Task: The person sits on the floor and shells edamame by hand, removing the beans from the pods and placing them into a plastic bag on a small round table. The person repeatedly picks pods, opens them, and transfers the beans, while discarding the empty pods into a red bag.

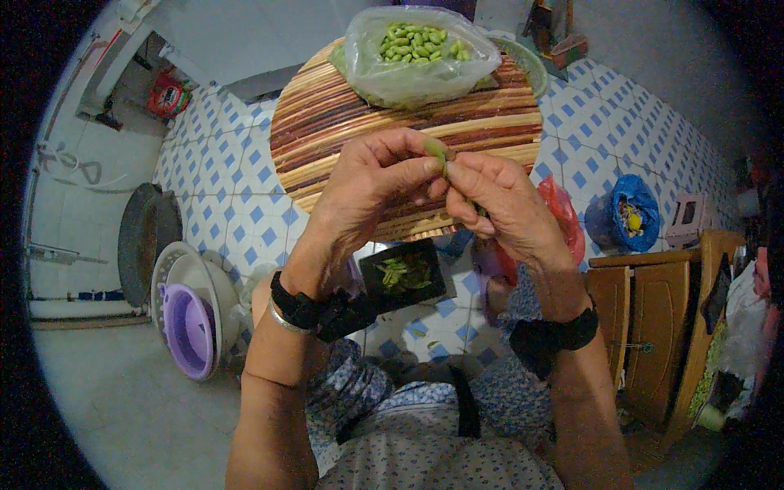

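Observation:
My left hand (386,171) pinches a green bean pod (436,153) between thumb and forefinger, above a round, striped wooden tabletop (324,128). My right hand (496,190) meets it and grips the pod's other end with thumb and fingertips. A darker green piece (478,208) shows under the curled fingers of the right hand; what it is I cannot tell. Beyond both hands, a clear plastic bag (422,82) rests at the table's far side. Shelled green beans (410,44) lie visible in its open mouth. Below the hands is a black container (375,269) with green pod pieces (404,274).
A red plastic bag (566,211) hangs beside the table at right. Farther right stand a blue-lined waste bin (646,229) and a wooden cabinet (658,312). A purple basin (177,327) and a larger pale basin (223,294) lean at left. Pod scraps (432,344) dot the tiled floor.

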{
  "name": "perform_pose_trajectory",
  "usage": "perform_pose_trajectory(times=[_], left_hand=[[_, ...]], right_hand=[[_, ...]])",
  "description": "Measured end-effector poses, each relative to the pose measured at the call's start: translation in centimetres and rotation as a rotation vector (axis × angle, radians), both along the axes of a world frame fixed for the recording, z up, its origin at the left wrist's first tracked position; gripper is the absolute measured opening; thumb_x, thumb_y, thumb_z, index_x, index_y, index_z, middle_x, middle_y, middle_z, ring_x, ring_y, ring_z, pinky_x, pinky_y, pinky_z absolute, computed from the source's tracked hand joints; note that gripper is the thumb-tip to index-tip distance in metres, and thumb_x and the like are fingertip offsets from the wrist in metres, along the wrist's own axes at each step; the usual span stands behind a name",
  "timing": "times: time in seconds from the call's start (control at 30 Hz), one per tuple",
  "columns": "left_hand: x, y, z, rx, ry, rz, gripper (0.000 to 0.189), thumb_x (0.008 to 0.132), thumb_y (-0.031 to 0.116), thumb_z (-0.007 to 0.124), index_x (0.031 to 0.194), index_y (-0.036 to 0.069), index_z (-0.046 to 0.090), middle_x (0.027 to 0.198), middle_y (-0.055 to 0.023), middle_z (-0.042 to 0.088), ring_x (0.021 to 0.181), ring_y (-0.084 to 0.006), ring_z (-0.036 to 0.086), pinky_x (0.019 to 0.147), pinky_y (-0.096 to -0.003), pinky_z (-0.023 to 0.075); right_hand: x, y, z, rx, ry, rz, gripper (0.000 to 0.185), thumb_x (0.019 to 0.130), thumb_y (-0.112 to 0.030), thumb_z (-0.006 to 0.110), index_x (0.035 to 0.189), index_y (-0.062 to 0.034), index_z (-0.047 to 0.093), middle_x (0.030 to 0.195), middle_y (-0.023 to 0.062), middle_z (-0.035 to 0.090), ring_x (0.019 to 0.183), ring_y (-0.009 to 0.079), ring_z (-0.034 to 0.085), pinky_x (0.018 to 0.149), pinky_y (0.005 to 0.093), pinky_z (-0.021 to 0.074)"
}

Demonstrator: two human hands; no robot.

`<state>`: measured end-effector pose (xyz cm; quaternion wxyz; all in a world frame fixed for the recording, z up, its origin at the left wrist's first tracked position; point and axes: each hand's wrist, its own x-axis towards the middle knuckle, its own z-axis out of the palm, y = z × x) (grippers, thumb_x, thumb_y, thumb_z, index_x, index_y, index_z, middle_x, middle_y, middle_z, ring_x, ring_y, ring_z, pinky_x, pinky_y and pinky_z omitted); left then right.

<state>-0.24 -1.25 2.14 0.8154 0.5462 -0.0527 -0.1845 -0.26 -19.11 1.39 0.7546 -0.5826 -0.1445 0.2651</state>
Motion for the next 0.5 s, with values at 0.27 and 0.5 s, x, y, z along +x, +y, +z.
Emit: perform_pose_trajectory(times=[0.27,0.5], left_hand=[[-0.7,0.7,0.9,0.325,-0.231,0.049,0.012,0.082,0.008,0.061,0.090,-0.001,0.059,0.077,-0.0029,0.061,0.066,-0.0111,0.056,0.059,-0.0220,0.0442],[-3.9,0.7,1.6,1.086,-0.848,-0.275,0.011,0.072,0.005,0.059,0.080,0.001,0.052,0.073,-0.0198,0.055,0.071,-0.0370,0.056,0.059,-0.0402,0.0459]], right_hand=[[0.2,-0.3,-0.1,0.023,0.130,-0.032,0.027,0.095,-0.026,0.043,0.092,-0.0016,0.054,0.057,-0.0033,0.044,0.041,0.0017,0.032,0.037,0.0159,0.0229],[1.8,-2.3,-1.0,0.427,0.357,-0.366,0.018,0.093,-0.021,0.047,0.097,-0.0034,0.051,0.072,0.0018,0.048,0.046,0.0038,0.034,0.037,0.0171,0.0241]])
